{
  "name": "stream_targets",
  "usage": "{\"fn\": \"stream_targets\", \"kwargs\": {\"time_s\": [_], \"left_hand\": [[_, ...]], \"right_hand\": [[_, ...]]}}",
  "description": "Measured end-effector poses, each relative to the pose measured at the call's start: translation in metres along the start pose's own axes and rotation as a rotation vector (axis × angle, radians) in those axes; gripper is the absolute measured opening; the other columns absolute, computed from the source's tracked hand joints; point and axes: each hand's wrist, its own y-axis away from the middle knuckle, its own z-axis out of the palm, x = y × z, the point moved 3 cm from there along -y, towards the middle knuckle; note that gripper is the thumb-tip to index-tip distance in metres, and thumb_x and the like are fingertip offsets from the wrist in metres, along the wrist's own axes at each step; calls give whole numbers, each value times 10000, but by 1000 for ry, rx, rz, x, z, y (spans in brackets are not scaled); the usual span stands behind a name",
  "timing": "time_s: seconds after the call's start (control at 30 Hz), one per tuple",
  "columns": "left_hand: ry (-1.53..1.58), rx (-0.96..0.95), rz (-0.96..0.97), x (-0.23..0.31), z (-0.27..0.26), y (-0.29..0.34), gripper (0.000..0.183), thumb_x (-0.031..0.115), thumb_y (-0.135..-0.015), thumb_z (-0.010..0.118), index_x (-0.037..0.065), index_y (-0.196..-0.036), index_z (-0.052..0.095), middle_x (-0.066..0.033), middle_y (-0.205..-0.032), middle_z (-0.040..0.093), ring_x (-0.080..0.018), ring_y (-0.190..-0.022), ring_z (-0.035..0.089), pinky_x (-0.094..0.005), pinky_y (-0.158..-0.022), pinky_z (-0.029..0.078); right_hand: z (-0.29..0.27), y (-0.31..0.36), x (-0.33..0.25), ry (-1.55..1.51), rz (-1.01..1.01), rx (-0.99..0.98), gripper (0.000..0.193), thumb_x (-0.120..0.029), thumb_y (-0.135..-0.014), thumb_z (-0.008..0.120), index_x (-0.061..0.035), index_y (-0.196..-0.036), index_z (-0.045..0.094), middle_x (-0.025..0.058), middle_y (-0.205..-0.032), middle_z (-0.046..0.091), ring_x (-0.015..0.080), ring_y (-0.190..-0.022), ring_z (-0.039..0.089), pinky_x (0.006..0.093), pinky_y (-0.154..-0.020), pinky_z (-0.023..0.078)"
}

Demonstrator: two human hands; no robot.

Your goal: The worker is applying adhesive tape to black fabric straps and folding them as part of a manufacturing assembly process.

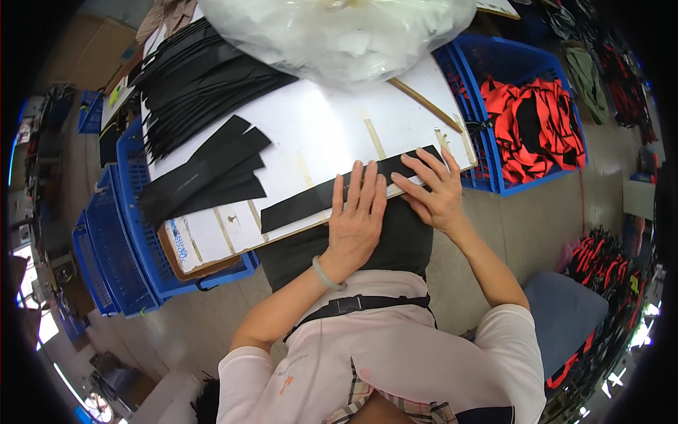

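A long black fabric strip (300, 207) lies flat along the near edge of the white work table (318, 120). My left hand (358, 215) rests on the strip's middle, its fingers stretched out and side by side. Over the strip's right end my right hand (436, 192) lies with fingers spread. Both hands press from above and grasp nothing. To the left is a small fanned group of black strips (205, 173), partly overlapping. Behind it a big pile of similar black strips (205, 78) covers the table's far left corner.
A large clear plastic bag with white contents (339, 39) sits at the table's far side. Beside it lies a thin brown stick (424, 104). A blue crate (498, 180) of red-and-black pieces (533, 127) stands right; more blue crates (120, 240) stand left. A grey padded seat (565, 321) is behind me, right.
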Motion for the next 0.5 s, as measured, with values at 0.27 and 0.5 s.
{"fn": "stream_targets", "kwargs": {"time_s": [0.27,0.5], "left_hand": [[16,28,3,-2,2,2,470,80,-857,543,-48,-1306,490,-213,-1454,412,-375,-1402,333,-550,-1146,237],[13,31,12,-3,0,3,474,84,-858,541,-49,-1310,487,-216,-1458,400,-371,-1402,330,-550,-1147,235]], "right_hand": [[0,-2,-3,-21,-2,-13,405,-208,-759,750,-243,-1160,702,19,-1301,605,232,-1274,496,471,-1127,244],[0,-2,-4,-13,-14,-5,411,-201,-756,747,-245,-1163,703,20,-1305,602,229,-1283,485,474,-1134,237]]}}
